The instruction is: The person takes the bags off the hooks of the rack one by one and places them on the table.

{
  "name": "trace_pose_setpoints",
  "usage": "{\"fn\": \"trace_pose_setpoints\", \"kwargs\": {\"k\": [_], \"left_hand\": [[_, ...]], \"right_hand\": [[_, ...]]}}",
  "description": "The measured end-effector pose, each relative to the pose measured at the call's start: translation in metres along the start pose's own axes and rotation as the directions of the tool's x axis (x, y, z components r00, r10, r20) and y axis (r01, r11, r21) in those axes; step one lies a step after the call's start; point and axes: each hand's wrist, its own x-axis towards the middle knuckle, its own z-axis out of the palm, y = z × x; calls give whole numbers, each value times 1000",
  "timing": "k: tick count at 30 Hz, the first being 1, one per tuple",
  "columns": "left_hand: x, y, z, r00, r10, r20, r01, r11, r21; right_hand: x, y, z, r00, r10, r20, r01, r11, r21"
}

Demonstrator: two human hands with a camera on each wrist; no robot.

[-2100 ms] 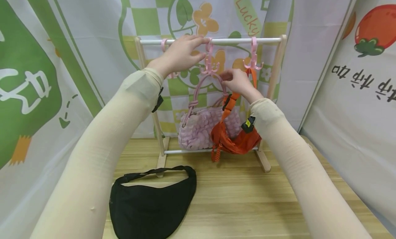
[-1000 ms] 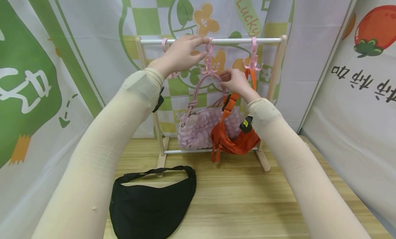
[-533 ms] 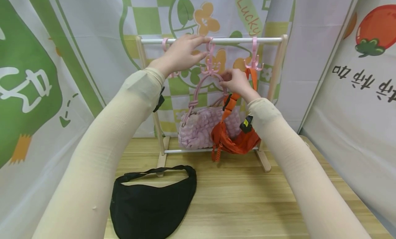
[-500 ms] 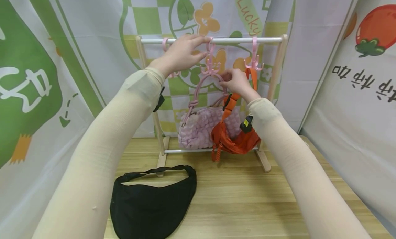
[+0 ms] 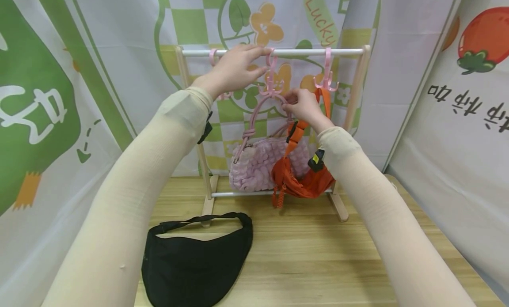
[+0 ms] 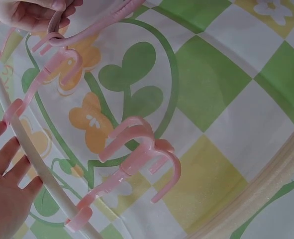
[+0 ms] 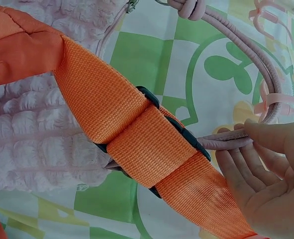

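A pink puffy handbag [image 5: 254,168] hangs by its handle [image 5: 252,118] from the middle pink hook [image 5: 271,82] of the rack. My right hand [image 5: 305,107] pinches that handle on its right side between thumb and fingers, also plain in the right wrist view, where the handle [image 7: 231,142] runs into the grip. My left hand [image 5: 236,70] lies along the rack's white bar [image 5: 298,52], fingers fairly straight, fingertips at the top of the middle hook. In the left wrist view the left hand's fingers [image 6: 17,169] touch the bar.
An orange bag [image 5: 306,183] hangs from the right hook [image 5: 327,75], partly in front of the pink handbag; its strap [image 7: 151,144] passes near my right hand. The left hook [image 6: 137,154] bears no bag. A black bag [image 5: 195,267] lies on the wooden table [image 5: 302,263].
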Motion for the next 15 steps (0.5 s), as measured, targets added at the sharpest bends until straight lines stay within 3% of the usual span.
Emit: {"fn": "trace_pose_setpoints", "kwargs": {"k": [15], "left_hand": [[0,0,0,1000,-9,7,9,1000,-4]], "right_hand": [[-2,-3,3,999,32,-41,-29,997,71]]}}
